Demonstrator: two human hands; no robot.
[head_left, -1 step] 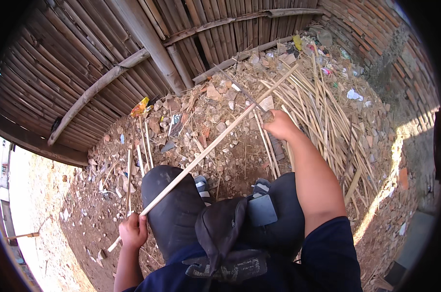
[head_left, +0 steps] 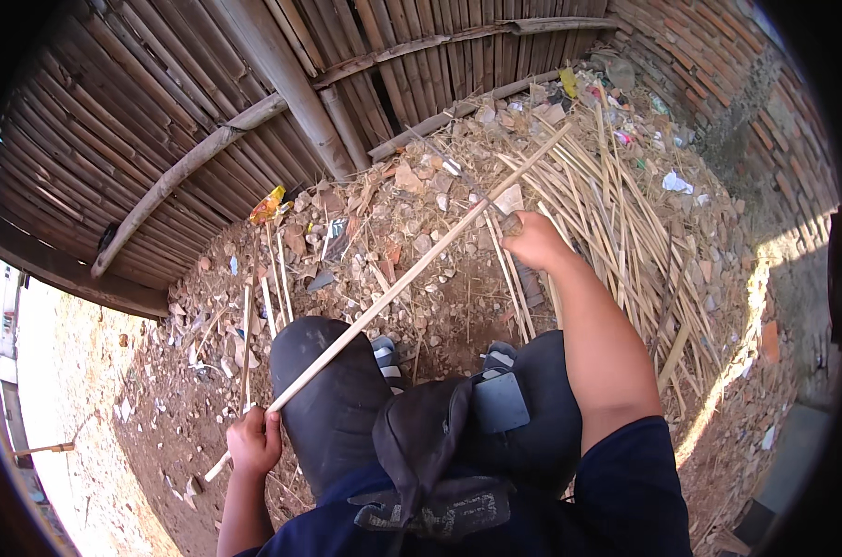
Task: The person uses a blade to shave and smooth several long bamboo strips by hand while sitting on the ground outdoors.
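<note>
A long pale bamboo strip runs slantwise from lower left to upper right, crossing over my left knee. My left hand is closed around it near its lower end, thumb on top. My right hand grips the handle of a long knife. Its dark, narrow blade points away to the upper left and crosses the strip towards its far end; whether the edge touches the strip I cannot tell. The fingers of my right hand are partly hidden behind its back.
Many split bamboo strips lie in a heap at the right. A few more strips lie left of my knees. Broken stones and litter cover the ground. A bamboo wall stands ahead, a brick wall at the right.
The knife blade has shifted very slightly to the left along the strip and looks blurred. My left hand and the strip stay nearly in place.
</note>
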